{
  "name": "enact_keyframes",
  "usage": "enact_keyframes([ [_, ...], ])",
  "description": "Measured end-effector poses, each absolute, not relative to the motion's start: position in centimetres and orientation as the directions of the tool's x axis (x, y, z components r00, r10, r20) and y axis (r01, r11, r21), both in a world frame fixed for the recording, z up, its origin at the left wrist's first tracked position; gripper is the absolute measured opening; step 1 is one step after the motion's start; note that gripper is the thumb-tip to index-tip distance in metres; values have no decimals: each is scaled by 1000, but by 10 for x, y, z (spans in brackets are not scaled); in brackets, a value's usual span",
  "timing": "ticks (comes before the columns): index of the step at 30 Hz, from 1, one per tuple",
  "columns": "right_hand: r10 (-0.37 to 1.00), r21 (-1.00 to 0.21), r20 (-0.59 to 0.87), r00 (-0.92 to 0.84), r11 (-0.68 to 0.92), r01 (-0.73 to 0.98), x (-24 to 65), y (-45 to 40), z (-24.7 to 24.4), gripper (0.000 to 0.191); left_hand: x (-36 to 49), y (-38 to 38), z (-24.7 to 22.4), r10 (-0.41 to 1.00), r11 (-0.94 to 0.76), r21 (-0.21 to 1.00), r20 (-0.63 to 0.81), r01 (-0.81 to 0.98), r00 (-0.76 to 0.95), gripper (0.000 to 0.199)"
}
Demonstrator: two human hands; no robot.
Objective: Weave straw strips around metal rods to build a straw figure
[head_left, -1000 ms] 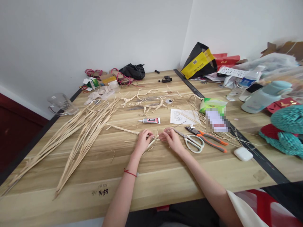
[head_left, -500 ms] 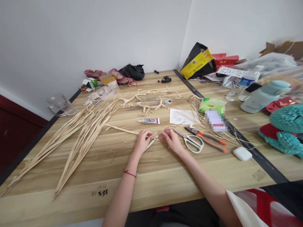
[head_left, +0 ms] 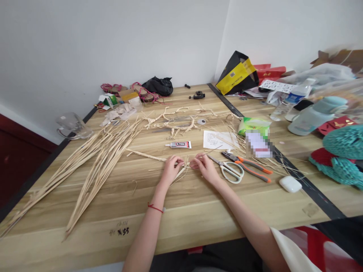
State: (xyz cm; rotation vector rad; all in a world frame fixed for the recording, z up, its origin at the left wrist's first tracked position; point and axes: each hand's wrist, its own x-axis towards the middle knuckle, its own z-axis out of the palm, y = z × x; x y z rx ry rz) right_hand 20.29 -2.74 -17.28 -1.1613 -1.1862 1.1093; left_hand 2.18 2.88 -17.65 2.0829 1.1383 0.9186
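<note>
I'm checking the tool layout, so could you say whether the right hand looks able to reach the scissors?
Probably yes: the white-handled scissors lie just beside the right hand, with the pliers on their far side. Its fingers seem busy at the straw strips, though.

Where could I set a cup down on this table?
Bare wood shows between both forearms and between the right forearm and white case. It's crowded around the scissors and pliers, and by the bottles.
</note>
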Motion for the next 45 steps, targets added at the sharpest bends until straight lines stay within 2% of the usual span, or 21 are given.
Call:
enact_keyframes([
  [10,991,-995,102,81,102,4,203,-27,-175,30,22,28,-172,850,-478,746,259,463,459,11],
  [20,991,-995,104,82,103,9,205,-27,-177,31,15,30,-171,866,-435,797,243,418,437,13],
  [45,987,-990,131,95,126,55,204,-27,-177,27,24,28,-175,901,-382,815,225,435,370,18],
])
